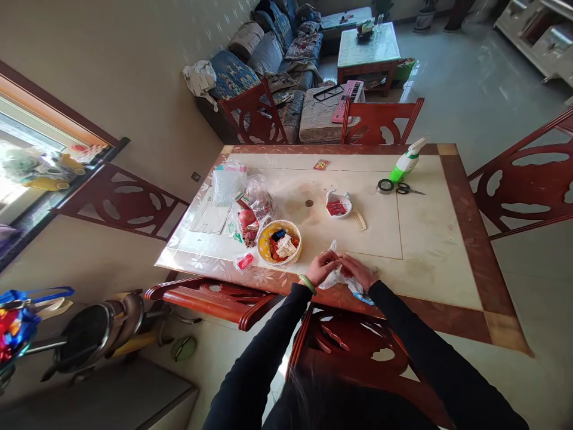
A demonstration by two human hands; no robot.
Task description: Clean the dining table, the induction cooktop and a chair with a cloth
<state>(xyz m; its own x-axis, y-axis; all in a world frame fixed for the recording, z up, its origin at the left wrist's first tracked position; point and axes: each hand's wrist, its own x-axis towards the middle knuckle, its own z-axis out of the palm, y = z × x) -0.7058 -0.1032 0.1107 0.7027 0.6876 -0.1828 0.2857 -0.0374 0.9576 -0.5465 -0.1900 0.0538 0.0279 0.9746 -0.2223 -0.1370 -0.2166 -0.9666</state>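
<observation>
Both of my hands are over the near edge of the table, fingertips meeting above a crumpled clear plastic bag (330, 279). My left hand (321, 267), with a pale green bangle at the wrist, has its fingers bent together at the bag. From the other side my right hand (358, 272) reaches in, its fingers closed against the left ones. Something reddish shows faintly beneath the fingers, too small to name. Beside the left hand sits a yellow-lined basket (264, 254) with crumpled wrappers and tissue. A white dish (344, 213) holding red packets stands beyond the hands.
Plastic bags (262, 197) with red fruit lie at the table's left. Farther right are a spray bottle (406, 161), black tape (385, 186) and scissors (408, 189). A small packet (321, 165) lies near the far edge. Wooden chairs (380, 119) surround the table (430, 263).
</observation>
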